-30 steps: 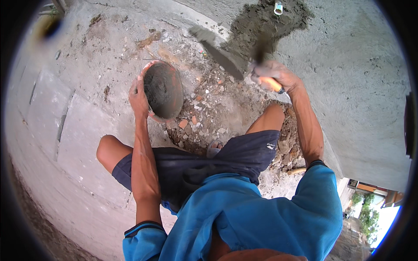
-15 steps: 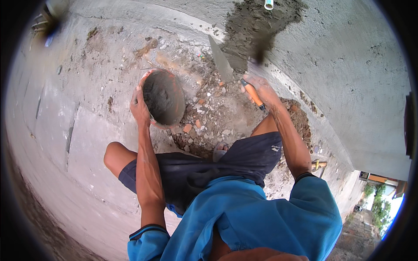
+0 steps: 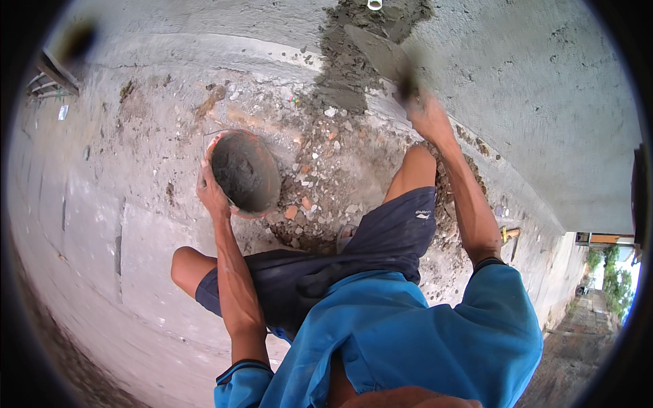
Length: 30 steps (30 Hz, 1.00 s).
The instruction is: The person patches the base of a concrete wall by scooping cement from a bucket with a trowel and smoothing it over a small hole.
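My left hand (image 3: 213,192) is closed on the left rim of an orange-red bucket (image 3: 270,178), which stands slightly tilted on the ground. Wet grey mortar (image 3: 238,166) lies inside it. My right hand (image 3: 430,121), raised at the foot of the wall, grips a trowel (image 3: 376,51). Its long pointed blade lies against a dark patch of fresh mortar (image 3: 340,80) on the wall. A dark blurred spot covers the trowel's handle and part of my fingers.
A white pipe end (image 3: 374,4) pokes out of the wall (image 3: 530,88) above the patch. Rubble and broken brick (image 3: 323,180) cover the ground between bucket and wall. A yellow-handled tool (image 3: 510,234) lies at right. Concrete slabs (image 3: 160,238) stretch leftward.
My right hand has lifted the trowel from above the rubble up onto the mortar patch, its blade now flat over it. The left hand still holds the bucket's rim.
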Motion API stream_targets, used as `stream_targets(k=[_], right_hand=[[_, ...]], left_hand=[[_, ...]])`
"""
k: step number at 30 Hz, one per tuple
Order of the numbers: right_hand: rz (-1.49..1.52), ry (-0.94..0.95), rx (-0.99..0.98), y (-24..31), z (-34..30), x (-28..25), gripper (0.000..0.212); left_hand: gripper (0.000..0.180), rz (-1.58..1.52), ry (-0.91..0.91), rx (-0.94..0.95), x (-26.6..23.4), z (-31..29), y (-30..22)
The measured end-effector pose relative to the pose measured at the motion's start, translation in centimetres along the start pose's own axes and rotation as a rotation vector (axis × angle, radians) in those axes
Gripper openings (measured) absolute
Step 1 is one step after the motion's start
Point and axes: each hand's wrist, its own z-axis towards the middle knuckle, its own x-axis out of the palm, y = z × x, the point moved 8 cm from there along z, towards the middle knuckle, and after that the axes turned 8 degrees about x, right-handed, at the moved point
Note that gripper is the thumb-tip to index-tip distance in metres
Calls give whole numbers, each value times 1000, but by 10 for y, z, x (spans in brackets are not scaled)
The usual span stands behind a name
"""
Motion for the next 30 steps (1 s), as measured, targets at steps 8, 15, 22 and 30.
stream_targets(k=[8, 15, 22, 30], right_hand=[[-339, -143, -82, 41, 47, -62, 44], [-286, -214, -65, 8, 29, -112, 46], [460, 128, 224, -26, -21, -10, 36], [1198, 203, 219, 62, 39, 113, 38]], left_hand=[[54, 74, -2, -19, 5, 2, -1], [53, 130, -97, 26, -5, 4, 8], [52, 223, -123, -29, -12, 7, 24], [53, 245, -129, -27, -2, 4, 3]])
